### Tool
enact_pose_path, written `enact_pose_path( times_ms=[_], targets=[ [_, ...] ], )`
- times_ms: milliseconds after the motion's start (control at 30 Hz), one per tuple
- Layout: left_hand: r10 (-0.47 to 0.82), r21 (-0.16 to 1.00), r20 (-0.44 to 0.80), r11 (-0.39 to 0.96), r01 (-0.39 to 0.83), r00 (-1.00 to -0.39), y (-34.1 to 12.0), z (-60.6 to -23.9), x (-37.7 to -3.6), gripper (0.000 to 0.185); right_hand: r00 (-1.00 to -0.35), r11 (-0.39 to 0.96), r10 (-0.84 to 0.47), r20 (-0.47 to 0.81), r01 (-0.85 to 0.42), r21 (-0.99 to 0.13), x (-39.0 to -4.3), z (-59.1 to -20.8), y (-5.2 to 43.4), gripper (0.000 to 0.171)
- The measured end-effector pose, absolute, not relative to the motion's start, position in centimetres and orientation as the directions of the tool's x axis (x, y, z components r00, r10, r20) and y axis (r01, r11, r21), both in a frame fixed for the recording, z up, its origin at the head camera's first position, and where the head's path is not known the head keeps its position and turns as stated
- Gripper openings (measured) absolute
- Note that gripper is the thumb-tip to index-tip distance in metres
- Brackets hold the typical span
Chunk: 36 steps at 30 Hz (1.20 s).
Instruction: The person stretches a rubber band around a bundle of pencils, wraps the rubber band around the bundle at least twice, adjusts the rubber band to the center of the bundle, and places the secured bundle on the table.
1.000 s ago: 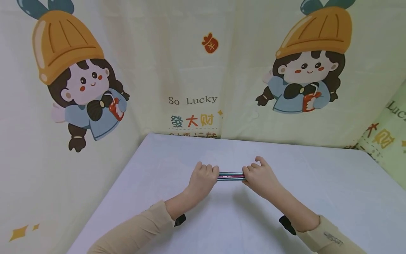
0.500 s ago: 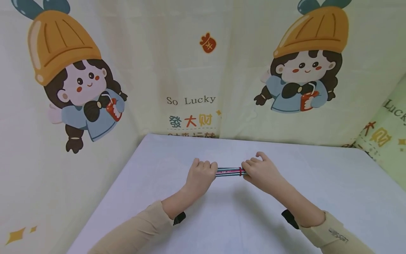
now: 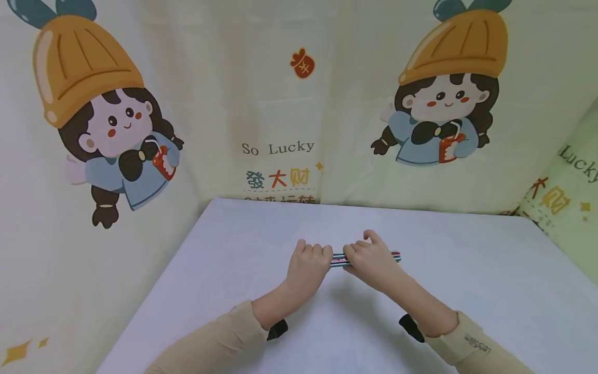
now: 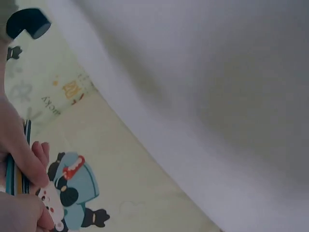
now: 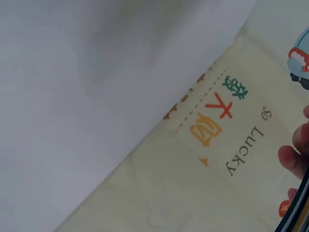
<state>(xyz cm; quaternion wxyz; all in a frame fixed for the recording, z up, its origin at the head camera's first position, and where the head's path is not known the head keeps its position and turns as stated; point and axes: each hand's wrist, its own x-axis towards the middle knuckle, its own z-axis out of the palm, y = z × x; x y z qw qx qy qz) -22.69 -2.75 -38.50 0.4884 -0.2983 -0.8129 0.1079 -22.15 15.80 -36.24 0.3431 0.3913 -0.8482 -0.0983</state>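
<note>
Both hands hold a bundle of thin striped pencils [image 3: 337, 261] level above the white table, the stripes dark, teal and pink. My left hand [image 3: 308, 270] curls its fingers round the left part and hides that end. Close to it, my right hand [image 3: 370, 264] grips the bundle with its index finger raised. Beyond the right hand, the other end pokes out, with some red showing. Between the hands only a short stretch is visible. The left wrist view catches the pencils [image 4: 17, 178] between both hands; in the right wrist view they cross the lower right corner.
A white-covered table [image 3: 224, 322] spreads under the arms, their shadows falling on it. Behind and to the left hangs a pale curtain [image 3: 210, 104] printed with cartoon figures and lettering. Dark wrist devices [image 3: 277, 330] are strapped below the forearms.
The hands have come closer together, and the right end of the bundle now sticks out past the right hand. A red band seen beside the right hand half a second ago is covered.
</note>
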Motion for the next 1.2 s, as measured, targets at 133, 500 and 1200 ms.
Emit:
enact_pose_path(
  times_ms=[133, 500, 1200],
  targets=[
    [0.578, -0.456, 0.731, 0.809, 0.371, -0.362, -2.9, -38.1, -22.8, 0.031, -0.513, 0.734, -0.667, 0.54, -0.574, 0.362, -22.2, -35.5, 16.1, 0.04],
    [0.566, -0.456, 0.761, 0.814, 0.36, -0.316, -3.9, -38.0, -23.5, 0.035, -0.433, 0.687, -0.717, 0.546, -0.573, 0.448, -22.5, -35.5, 16.9, 0.029],
    [0.533, -0.443, 0.791, 0.838, 0.319, -0.301, -3.0, -37.9, -22.6, 0.029, -0.44, 0.717, -0.688, 0.578, -0.536, 0.446, -22.0, -36.1, 14.7, 0.042]
  ],
)
